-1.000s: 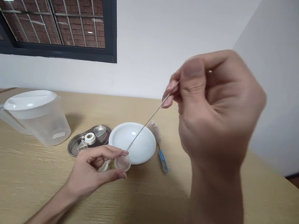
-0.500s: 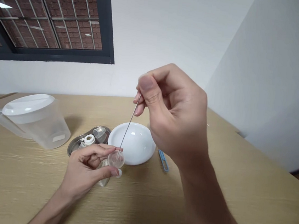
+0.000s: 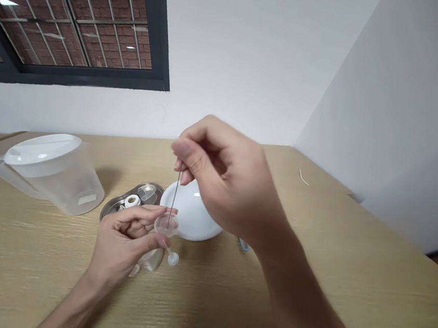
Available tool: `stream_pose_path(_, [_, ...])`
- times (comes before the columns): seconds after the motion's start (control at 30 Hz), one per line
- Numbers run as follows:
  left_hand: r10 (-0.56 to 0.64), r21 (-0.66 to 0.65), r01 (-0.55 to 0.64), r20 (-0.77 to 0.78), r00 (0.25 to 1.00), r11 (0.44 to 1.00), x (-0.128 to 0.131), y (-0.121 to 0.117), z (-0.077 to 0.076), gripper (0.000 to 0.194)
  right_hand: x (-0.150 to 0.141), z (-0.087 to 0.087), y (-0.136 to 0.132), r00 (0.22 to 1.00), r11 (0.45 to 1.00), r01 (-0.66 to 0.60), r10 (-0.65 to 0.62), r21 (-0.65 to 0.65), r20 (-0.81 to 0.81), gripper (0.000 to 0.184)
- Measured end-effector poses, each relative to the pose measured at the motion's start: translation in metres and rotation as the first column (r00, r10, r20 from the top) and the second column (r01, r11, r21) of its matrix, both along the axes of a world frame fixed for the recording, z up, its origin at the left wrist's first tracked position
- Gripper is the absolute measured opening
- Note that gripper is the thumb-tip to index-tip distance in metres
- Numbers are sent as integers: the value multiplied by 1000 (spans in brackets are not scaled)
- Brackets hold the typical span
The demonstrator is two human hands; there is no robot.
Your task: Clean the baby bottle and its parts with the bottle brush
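My left hand (image 3: 129, 238) pinches a small translucent round plastic cap (image 3: 166, 224) between thumb and fingers. A small white plug (image 3: 172, 259) on a thin strap hangs below my thumb. My right hand (image 3: 217, 177), slightly blurred, is closed above it, with thumb and fingertips gripping a thin twisted-wire brush (image 3: 176, 188). The wire stands nearly upright, its lower end inside the cap, where its bristles cannot be made out. Partly hidden beneath my left hand, a clear plastic piece (image 3: 151, 260) rests on the table.
Behind my hands stands a white bowl (image 3: 193, 224). Beside it, a metal kidney tray (image 3: 109, 209) holds a white ring (image 3: 132, 201) and a clear cup-like part (image 3: 147, 193). A lidded translucent pitcher (image 3: 60, 184) is at left. A blue-handled item (image 3: 244, 245) lies partly hidden at right, with a thin pale strip (image 3: 302, 177) farther back.
My right hand has moved down and left, pushing the wire lower at the cap and making it more upright. The white plug now hangs lower, clear of my left thumb.
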State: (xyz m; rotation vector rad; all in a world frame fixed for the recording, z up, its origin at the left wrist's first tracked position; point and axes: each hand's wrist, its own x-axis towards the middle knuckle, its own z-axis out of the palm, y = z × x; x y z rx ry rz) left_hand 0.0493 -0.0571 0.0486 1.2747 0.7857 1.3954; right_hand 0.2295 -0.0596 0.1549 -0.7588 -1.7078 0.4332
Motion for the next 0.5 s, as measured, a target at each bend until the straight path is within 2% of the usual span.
stream_pose_path(0.1, [35, -44, -34, 36, 999, 998, -6, 5, -7, 35, -6, -3, 2, 992, 996, -22, 32, -84, 124, 22])
stream_pose_path(0.23, [16, -71, -9, 90, 996, 997, -9, 7, -12, 34, -13, -8, 7, 966, 984, -27, 72, -176, 249, 26])
stream_pose_path(0.4, [-24, -15, 27, 173, 985, 1000, -8, 7, -9, 29, -19, -11, 9, 940, 974, -47, 118, -220, 319, 26])
stream_pose_path(0.5, [-46, -32, 53, 195, 980, 998, -9, 8, -7, 28, -21, -10, 8, 927, 970, -82, 158, -228, 339, 22])
